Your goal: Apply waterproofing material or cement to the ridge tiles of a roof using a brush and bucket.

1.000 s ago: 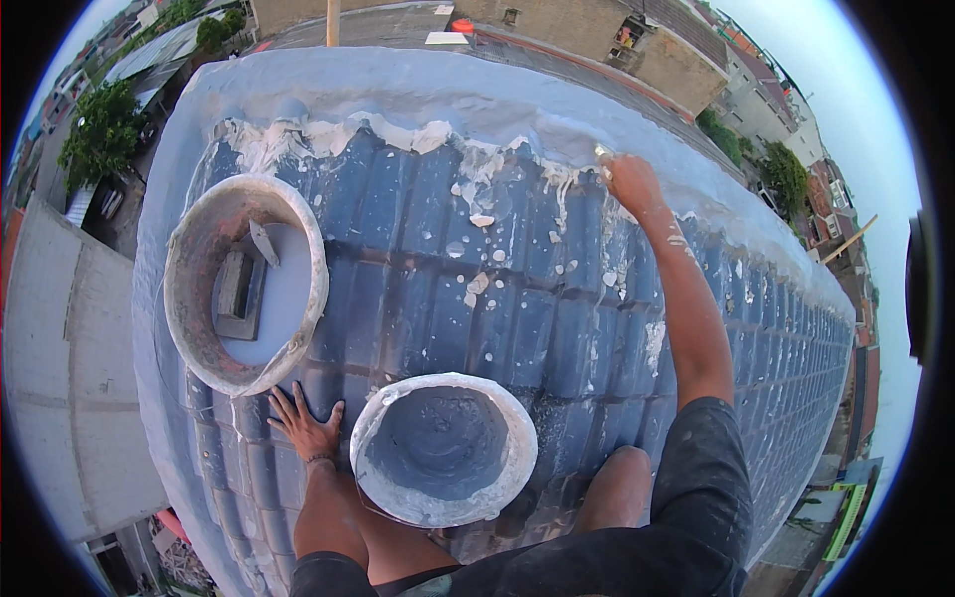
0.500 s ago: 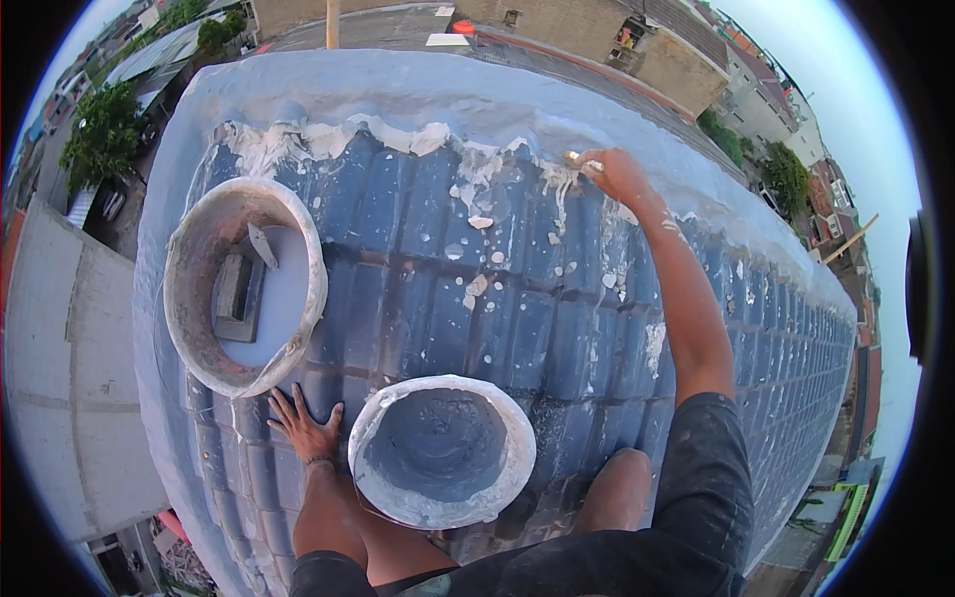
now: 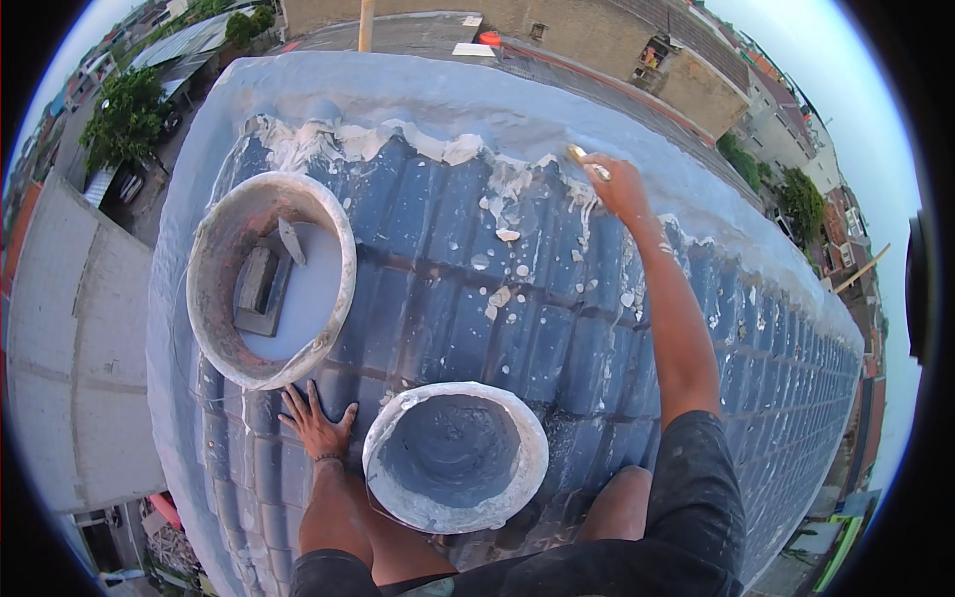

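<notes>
My right hand (image 3: 619, 189) is closed around a small paintbrush (image 3: 576, 153) with a yellowish end. Its tip is at the grey coated ridge (image 3: 477, 104), just above the ragged pale mortar edge (image 3: 463, 149); its bristles are too small to make out. Fingers spread, my left hand (image 3: 320, 428) lies flat on the blue-grey roof tiles (image 3: 438, 328), between two buckets. The larger bucket (image 3: 343, 289) holds pale liquid, a wooden-handled float (image 3: 259, 284) and a pointed blade-like piece (image 3: 291, 242). Grey paste lines the nearer bucket (image 3: 532, 448), in front of my body.
White splashes and crumbs (image 3: 507, 235) dot the tiles below the ridge. The roof slopes off at the left edge beside a lower pale roof (image 3: 80, 348). Beyond the ridge stand a wall (image 3: 587, 45) and a wooden post (image 3: 366, 25). My knee (image 3: 619, 502) rests near the smaller bucket.
The whole view has shifted, so the roof and buckets appear slightly farther right. My right hand stays at the ridge with the paintbrush, its tip now angled more upward. My left hand remains flat.
</notes>
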A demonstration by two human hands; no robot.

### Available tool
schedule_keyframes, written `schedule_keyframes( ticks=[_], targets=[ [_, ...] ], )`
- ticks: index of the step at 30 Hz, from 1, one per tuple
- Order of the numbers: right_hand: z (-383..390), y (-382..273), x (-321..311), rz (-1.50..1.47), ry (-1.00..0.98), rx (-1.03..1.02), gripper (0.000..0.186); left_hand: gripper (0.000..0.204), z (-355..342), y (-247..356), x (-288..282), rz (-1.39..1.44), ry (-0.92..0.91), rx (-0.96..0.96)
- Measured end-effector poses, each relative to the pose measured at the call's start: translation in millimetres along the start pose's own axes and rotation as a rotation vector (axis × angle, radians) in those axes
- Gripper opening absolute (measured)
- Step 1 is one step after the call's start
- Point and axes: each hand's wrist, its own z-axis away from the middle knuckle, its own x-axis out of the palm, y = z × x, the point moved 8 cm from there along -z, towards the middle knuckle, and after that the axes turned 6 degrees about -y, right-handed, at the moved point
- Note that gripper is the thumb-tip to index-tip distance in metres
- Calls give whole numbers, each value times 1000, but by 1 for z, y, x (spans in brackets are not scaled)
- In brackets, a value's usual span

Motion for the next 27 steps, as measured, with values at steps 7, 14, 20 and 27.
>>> schedule_keyframes(
  ticks=[7, 14, 20, 27],
  targets=[
    [0, -9, 11, 207, 13, 105, 22, 106, 0, -1, 0, 4, 10, 6],
    [-30, -57, 40, -702, 123, 93, 25, 108, 2, -8, 3, 1, -31, -23],
    [-50, -71, 55, -278, -93, -4, 24, 108, 0, -4, 1, 11, -55, -33],
    [-62, -89, 39, -85, -192, -15, 23, 107, 0, -6, -6, 8, -80, -58]
  ],
)
